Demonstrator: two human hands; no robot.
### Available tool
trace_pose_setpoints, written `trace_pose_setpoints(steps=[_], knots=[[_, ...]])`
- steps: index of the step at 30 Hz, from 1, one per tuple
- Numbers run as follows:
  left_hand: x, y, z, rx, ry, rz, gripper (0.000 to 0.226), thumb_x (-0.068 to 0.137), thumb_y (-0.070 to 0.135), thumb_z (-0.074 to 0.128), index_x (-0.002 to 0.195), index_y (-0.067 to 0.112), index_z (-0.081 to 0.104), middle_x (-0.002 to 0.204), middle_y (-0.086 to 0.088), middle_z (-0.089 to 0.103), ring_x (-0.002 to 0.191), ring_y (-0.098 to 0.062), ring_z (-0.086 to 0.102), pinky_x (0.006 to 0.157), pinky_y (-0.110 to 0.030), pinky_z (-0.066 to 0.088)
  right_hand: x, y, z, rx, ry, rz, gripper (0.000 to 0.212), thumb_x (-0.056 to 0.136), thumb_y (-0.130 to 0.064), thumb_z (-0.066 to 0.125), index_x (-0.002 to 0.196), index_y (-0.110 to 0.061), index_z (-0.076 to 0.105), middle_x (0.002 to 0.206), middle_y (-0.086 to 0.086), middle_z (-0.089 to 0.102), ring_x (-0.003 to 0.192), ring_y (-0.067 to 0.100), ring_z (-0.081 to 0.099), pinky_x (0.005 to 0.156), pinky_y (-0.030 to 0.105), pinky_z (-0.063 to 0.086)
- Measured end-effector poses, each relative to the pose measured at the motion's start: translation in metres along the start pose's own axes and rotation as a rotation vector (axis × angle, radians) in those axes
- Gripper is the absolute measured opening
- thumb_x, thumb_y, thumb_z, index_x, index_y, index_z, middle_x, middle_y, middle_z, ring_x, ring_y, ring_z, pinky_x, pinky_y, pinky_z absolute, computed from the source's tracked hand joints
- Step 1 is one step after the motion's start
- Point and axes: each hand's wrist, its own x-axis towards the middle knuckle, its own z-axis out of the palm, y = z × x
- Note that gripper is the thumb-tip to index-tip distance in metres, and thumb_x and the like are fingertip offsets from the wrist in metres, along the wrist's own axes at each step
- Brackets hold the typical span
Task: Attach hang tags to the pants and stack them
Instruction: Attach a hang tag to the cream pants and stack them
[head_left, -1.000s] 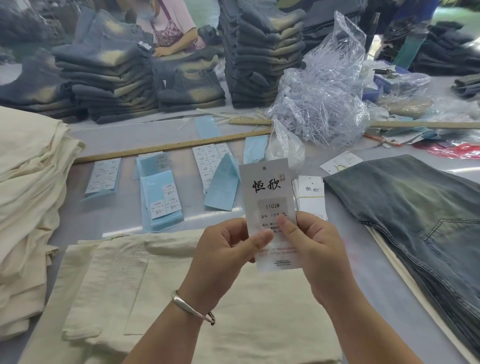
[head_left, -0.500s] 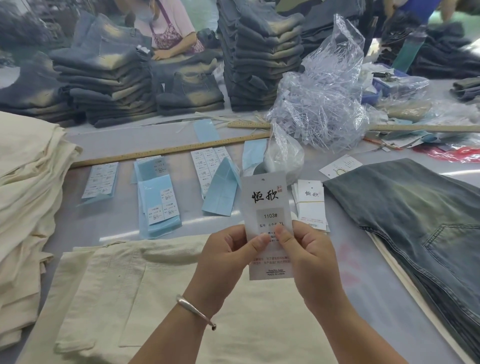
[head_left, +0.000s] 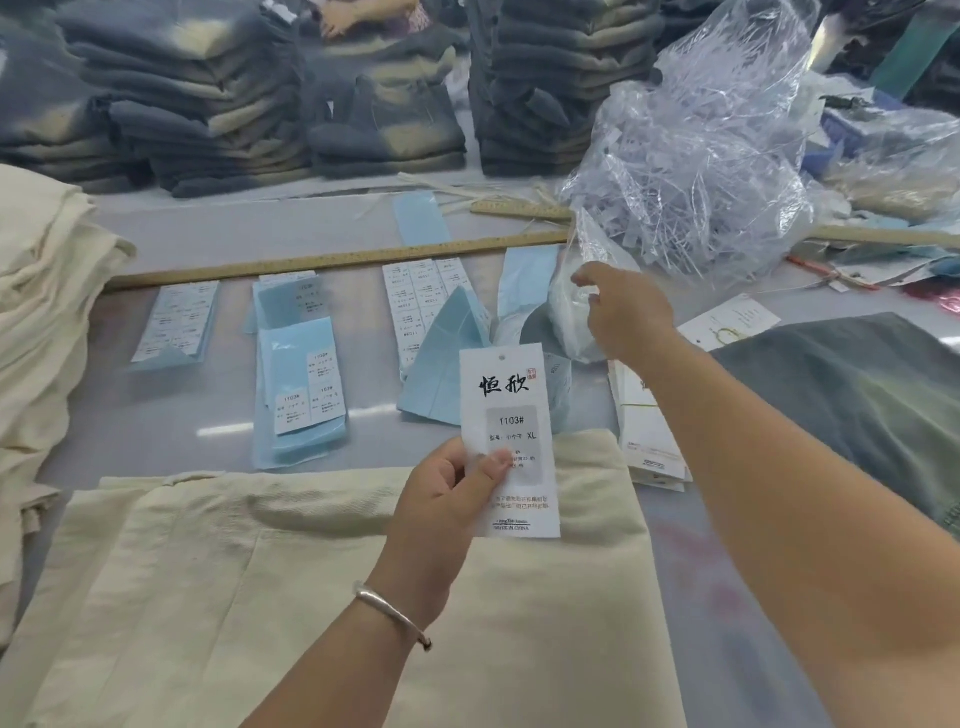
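The left hand (head_left: 447, 499) pinches a white hang tag (head_left: 509, 436) between thumb and fingers at its lower left edge, so the tag stands upright above the grip, its printed face showing "1103#" and "XL". Directly beneath that grip lie the cream pants (head_left: 322, 587), spread flat on the table (head_left: 171, 415). Up and to the right of the grip, the right hand (head_left: 623, 312) reaches into a small clear plastic bag (head_left: 566, 327), fingers loosely extended and gripping nothing visible, with a stack of hang tags (head_left: 649, 441) under its forearm.
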Motion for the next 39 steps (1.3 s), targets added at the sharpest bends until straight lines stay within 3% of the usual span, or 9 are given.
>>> trace_pose_setpoints(steps=[2, 5, 10, 13, 16, 18, 30, 36, 39], knots=[[0.004, -0.004, -0.001, -0.011, -0.03, -0.017, 0.023, 0.083, 0.03, 0.072, 0.099, 0.015, 0.072, 0.101, -0.009, 0.074, 0.085, -0.019, 0.07, 0.068, -0.029, 0.056, 0.025, 0.001, 0.008, -0.238, -0.146, -0.05, 0.047, 0.093, -0.006, 0.039, 0.134, -0.025, 0.051, 0.124, 0.004, 0.06, 0.109, 0.027, 0.056, 0.078, 0.032, 0.041], [0.007, -0.009, -0.005, -0.007, -0.039, -0.041, 0.026, 0.079, 0.03, 0.067, 0.099, 0.015, 0.072, 0.101, -0.019, 0.071, 0.081, -0.022, 0.068, 0.067, -0.037, 0.053, 0.047, 0.003, 0.017, -0.547, -0.175, -0.062, 0.027, 0.093, -0.008, 0.045, 0.116, -0.014, 0.059, 0.095, 0.003, 0.055, 0.091, 0.024, 0.055, 0.069, 0.031, 0.04], [0.011, -0.014, -0.007, -0.003, -0.034, -0.065, 0.024, 0.078, 0.03, 0.067, 0.096, 0.017, 0.073, 0.101, -0.02, 0.071, 0.075, -0.021, 0.066, 0.062, -0.034, 0.052, 0.067, 0.012, 0.027, -0.659, -0.192, 0.046, 0.002, 0.092, -0.015, 0.055, 0.09, -0.014, 0.057, 0.069, 0.0, 0.042, 0.079, 0.023, 0.051, 0.065, 0.03, 0.037], [0.014, -0.015, -0.006, 0.003, -0.035, -0.065, 0.021, 0.078, 0.029, 0.067, 0.094, 0.018, 0.074, 0.095, -0.014, 0.074, 0.073, -0.018, 0.067, 0.06, -0.028, 0.054, 0.073, 0.02, 0.033, -0.587, -0.196, 0.124, 0.002, 0.091, -0.015, 0.057, 0.091, -0.014, 0.058, 0.07, 0.001, 0.045, 0.077, 0.023, 0.051, 0.061, 0.028, 0.036], [0.016, -0.016, -0.005, 0.025, -0.034, -0.06, 0.02, 0.079, 0.029, 0.066, 0.093, 0.018, 0.074, 0.093, -0.01, 0.075, 0.073, -0.017, 0.068, 0.059, -0.027, 0.053, 0.074, 0.024, 0.033, -0.518, -0.149, 0.123, 0.026, 0.095, -0.037, 0.055, 0.091, -0.014, 0.065, 0.077, 0.003, 0.056, 0.073, 0.025, 0.055, 0.053, 0.024, 0.034], [0.017, -0.015, -0.004, 0.031, -0.032, -0.057, 0.02, 0.078, 0.03, 0.067, 0.092, 0.018, 0.074, 0.094, -0.013, 0.074, 0.073, -0.018, 0.068, 0.059, -0.027, 0.053, 0.072, 0.023, 0.032, -0.497, -0.088, 0.09, 0.032, 0.095, -0.044, 0.056, 0.091, -0.015, 0.068, 0.084, 0.005, 0.061, 0.074, 0.025, 0.056, 0.057, 0.027, 0.038], [0.014, -0.013, 0.001, 0.016, -0.041, -0.058, 0.02, 0.076, 0.029, 0.068, 0.09, 0.015, 0.074, 0.092, -0.013, 0.074, 0.071, -0.017, 0.067, 0.058, -0.027, 0.053, 0.051, 0.021, 0.023, -0.346, 0.134, 0.037, 0.036, 0.101, -0.034, 0.041, 0.104, -0.016, 0.072, 0.105, 0.008, 0.065, 0.091, 0.027, 0.056, 0.065, 0.031, 0.036], [0.014, -0.008, 0.003, 0.002, -0.048, -0.032, 0.019, 0.077, 0.027, 0.067, 0.09, 0.017, 0.075, 0.092, -0.011, 0.075, 0.073, -0.017, 0.069, 0.058, -0.028, 0.054, 0.039, 0.012, 0.001, 0.049, 0.296, 0.046, 0.019, 0.088, -0.033, 0.067, 0.095, -0.018, 0.077, 0.099, 0.004, 0.073, 0.096, 0.025, 0.064, 0.073, 0.029, 0.045], [0.014, -0.008, 0.005, -0.003, -0.058, -0.027, 0.021, 0.078, 0.028, 0.067, 0.094, 0.017, 0.075, 0.096, -0.012, 0.075, 0.077, -0.02, 0.07, 0.062, -0.031, 0.056, 0.028, 0.0, -0.014, 0.438, 0.361, 0.024, 0.009, 0.078, -0.025, 0.077, 0.077, -0.018, 0.072, 0.083, -0.003, 0.07, 0.078, 0.017, 0.066, 0.07, 0.026, 0.046]])
